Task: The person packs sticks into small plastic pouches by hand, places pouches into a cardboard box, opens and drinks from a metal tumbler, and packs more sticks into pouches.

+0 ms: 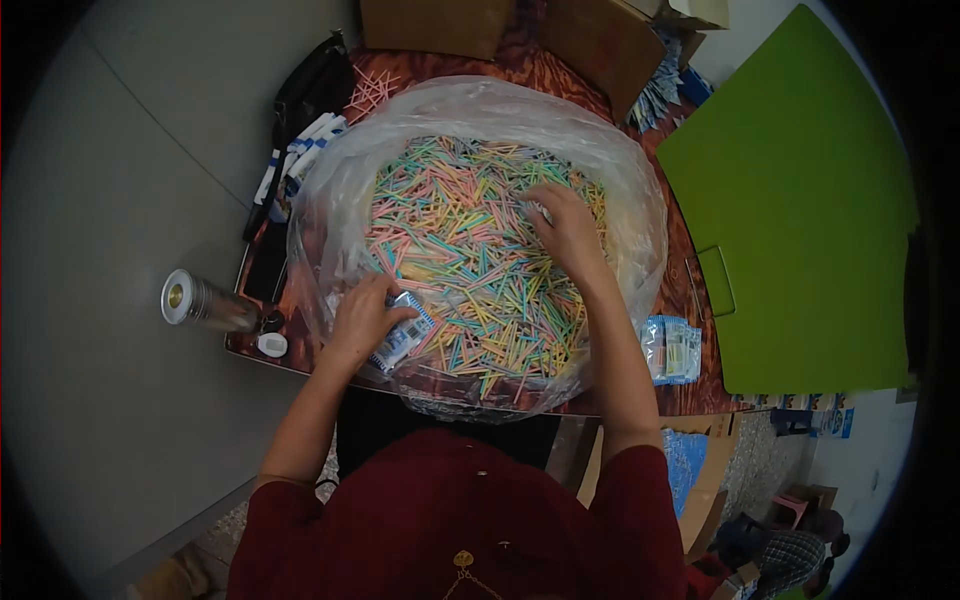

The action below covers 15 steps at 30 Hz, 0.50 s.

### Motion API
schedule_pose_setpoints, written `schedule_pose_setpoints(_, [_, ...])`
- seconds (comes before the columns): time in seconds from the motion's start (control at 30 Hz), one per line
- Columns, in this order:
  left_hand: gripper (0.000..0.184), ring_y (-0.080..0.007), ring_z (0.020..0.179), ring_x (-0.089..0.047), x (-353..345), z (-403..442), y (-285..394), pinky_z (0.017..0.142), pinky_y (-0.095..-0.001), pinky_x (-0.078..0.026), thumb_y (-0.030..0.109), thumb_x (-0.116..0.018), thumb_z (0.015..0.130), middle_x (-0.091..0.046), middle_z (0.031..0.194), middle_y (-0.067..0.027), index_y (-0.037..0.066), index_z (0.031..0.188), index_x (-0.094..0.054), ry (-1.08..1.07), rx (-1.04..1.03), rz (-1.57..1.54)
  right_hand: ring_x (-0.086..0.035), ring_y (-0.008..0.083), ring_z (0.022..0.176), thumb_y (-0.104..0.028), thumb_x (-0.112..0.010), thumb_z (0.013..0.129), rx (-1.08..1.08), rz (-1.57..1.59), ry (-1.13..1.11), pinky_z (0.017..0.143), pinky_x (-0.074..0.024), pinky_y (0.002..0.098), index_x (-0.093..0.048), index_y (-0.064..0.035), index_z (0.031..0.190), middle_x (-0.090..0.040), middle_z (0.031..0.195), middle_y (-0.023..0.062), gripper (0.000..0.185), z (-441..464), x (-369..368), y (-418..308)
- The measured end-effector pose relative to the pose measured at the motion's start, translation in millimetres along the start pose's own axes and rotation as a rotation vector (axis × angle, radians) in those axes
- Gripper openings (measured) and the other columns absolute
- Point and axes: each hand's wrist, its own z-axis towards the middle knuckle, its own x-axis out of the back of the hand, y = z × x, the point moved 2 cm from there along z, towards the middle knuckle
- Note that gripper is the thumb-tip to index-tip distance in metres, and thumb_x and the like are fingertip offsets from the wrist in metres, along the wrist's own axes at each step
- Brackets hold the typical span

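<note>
A large clear plastic bag [330,190] lies spread open, full of short, thin pastel sticks [470,235] in pink, yellow, green and blue. At its near left side, my left hand [362,318] grips a small blue-and-white printed packet [404,332] between thumb and fingers. My right hand [568,230] is over the sticks at the right, its fingers curved and the thumb apart from them. Some sticks show near those fingertips, but I cannot make out any held firmly. Another blue-edged clear packet [671,350] with sticks inside rests on the table right of the bag.
Cardboard boxes [435,28] stand along the back of the wood-patterned table [705,395]. Loose pink sticks [372,92], white-and-blue tubes [305,150] and a metal canister [205,302] are on the left. A green board [800,220] borders the right. Another person [790,555] is at the lower right.
</note>
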Motion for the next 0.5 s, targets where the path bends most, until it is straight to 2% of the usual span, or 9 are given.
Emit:
schedule_pose_setpoints(0.07, [0.037, -0.0327, 0.080, -0.060, -0.3, 1.1, -3.0, 0.070, -0.0423, -0.047, 0.026, -0.080, 0.067, -0.060, 0.087, -0.0130, 0.005, 0.088, -0.058, -0.042, 0.039, -0.021, -0.057, 0.0355, 0.100, -0.014, -0.061, 0.083, -0.055, 0.027, -0.117, 0.088, -0.0447, 0.0416, -0.065, -0.0036, 0.104, -0.063, 0.105, 0.0168, 0.024, 41.1, -46.3, 20.4])
schedule_pose_setpoints(0.13, [0.036, -0.0282, 0.071, -0.059, 1.0, 2.5, -5.8, 0.064, -0.0391, -0.046, 0.021, -0.083, 0.064, -0.059, 0.077, -0.0109, 0.004, 0.084, -0.059, -0.063, 0.095, -0.137, -0.056, 0.0364, 0.105, -0.016, -0.061, 0.083, -0.103, 0.051, -0.159, 0.091, -0.0435, 0.0436, -0.064, -0.0037, 0.109, -0.062, 0.111, 0.0183, 0.029, 77.6, -84.7, 31.5])
schedule_pose_setpoints(0.2, [0.032, -0.0215, 0.060, -0.057, 0.9, 5.2, -5.5, 0.057, -0.0348, -0.046, 0.015, -0.084, 0.061, -0.056, 0.066, -0.0079, 0.003, 0.077, -0.060, -0.061, 0.139, -0.271, -0.052, 0.0372, 0.114, -0.023, -0.059, 0.086, -0.250, -0.058, 0.032, 0.095, -0.0410, 0.0426, -0.060, -0.0064, 0.119, -0.057, 0.122, 0.0193, 0.036, 107.5, -115.0, 45.5])
schedule_pose_setpoints(0.23, [0.032, -0.0215, 0.060, -0.057, 0.2, 5.5, -5.1, 0.057, -0.0348, -0.046, 0.015, -0.084, 0.061, -0.056, 0.066, -0.0079, 0.003, 0.077, -0.060, -0.056, 0.137, -0.269, -0.052, 0.0372, 0.114, -0.023, -0.059, 0.086, -0.245, -0.057, 0.036, 0.095, -0.0410, 0.0426, -0.060, -0.0064, 0.119, -0.057, 0.122, 0.0193, 0.036, 122.3, -130.8, 57.9])
schedule_pose_setpoints(0.3, [0.029, -0.0202, 0.060, -0.058, -0.3, 4.3, -5.0, 0.057, -0.0338, -0.046, 0.013, -0.084, 0.061, -0.057, 0.065, -0.0078, 0.002, 0.074, -0.061, -0.022, 0.135, -0.383, -0.047, 0.0384, 0.120, -0.029, -0.053, 0.091, -0.041, -0.305, 0.087, 0.100, -0.0380, 0.0447, -0.057, -0.0083, 0.123, -0.051, 0.131, 0.0200, 0.039, 149.5, -153.0, 68.1])
schedule_pose_setpoints(0.33, [0.025, -0.0218, 0.061, -0.059, 0.0, 3.9, -4.8, 0.057, -0.0342, -0.046, 0.014, -0.083, 0.062, -0.058, 0.066, -0.0087, 0.002, 0.073, -0.064, -0.017, 0.146, -0.422, -0.047, 0.0384, 0.120, -0.029, -0.053, 0.091, -0.036, -0.304, 0.095, 0.100, -0.0380, 0.0447, -0.057, -0.0083, 0.123, -0.051, 0.131, 0.0200, 0.039, 158.9, -157.8, 70.9])
schedule_pose_setpoints(0.5, [0.016, -0.0256, 0.068, -0.060, 5.0, 4.9, -5.3, 0.063, -0.0373, -0.047, 0.017, -0.079, 0.068, -0.061, 0.072, -0.0084, 0.006, 0.075, -0.070, 0.030, -0.017, -0.228, -0.049, 0.0341, 0.118, -0.032, -0.050, 0.093, -0.088, 0.231, 0.066, 0.100, -0.0391, 0.0439, -0.055, -0.0065, 0.125, -0.054, 0.128, 0.0171, 0.041, 187.0, -172.1, 83.0])
